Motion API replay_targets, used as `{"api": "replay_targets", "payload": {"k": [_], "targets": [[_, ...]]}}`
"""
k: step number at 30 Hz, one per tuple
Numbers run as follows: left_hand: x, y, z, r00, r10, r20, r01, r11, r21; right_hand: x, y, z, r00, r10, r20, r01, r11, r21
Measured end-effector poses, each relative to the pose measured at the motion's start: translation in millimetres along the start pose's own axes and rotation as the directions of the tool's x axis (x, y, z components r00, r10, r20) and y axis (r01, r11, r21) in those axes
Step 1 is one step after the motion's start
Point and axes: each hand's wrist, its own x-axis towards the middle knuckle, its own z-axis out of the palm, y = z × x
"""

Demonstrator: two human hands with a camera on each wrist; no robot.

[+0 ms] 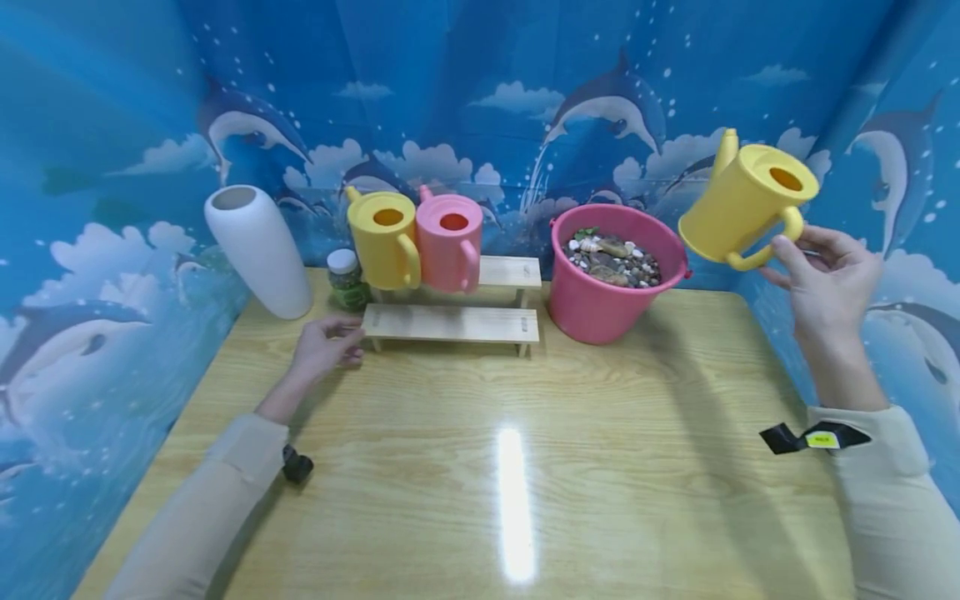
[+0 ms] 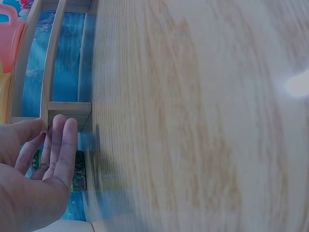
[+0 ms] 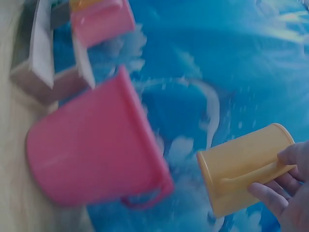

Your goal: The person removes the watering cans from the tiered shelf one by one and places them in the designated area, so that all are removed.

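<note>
I have the smooth yellow watering can [image 1: 742, 204], round-mouthed and loop-handled, raised right of the pink bucket [image 1: 600, 308], my right hand's [image 1: 838, 275] fingers curled round its handle. My left hand [image 1: 322, 350] pinches the wooden stand's [image 1: 450, 322] left end; the right wrist view crops the right hand and hides the can's spout.

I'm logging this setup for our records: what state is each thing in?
Raised yellow watering can: held in the air, top opening uncovered
Right hand: gripping that can's handle
Wooden stand: standing upright
Left hand: at the stand's left end
Shelved yellow watering can: upright, opening uncovered
Pink watering can: upright, opening uncovered
Pink bucket: upright, lidless, holding stones
Jar: upright, white lid on
White vase: standing, mouth open
</note>
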Motion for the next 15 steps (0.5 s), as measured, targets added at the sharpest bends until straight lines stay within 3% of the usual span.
{"api": "replay_targets", "payload": {"k": [9, 15], "targets": [[2.0, -2.5, -0.7, 1.0, 0.011, 0.013, -0.011, 1.0, -0.005, 4.5, 42, -39, 0.991, 0.109, -0.078, -0.12, 0.98, -0.16], [-0.1, -1.4, 0.3, 1.0, 0.018, 0.01, -0.018, 1.0, -0.004, -0.9, 82, -56, 0.984, 0.152, -0.098, -0.179, 0.903, -0.392]]}}
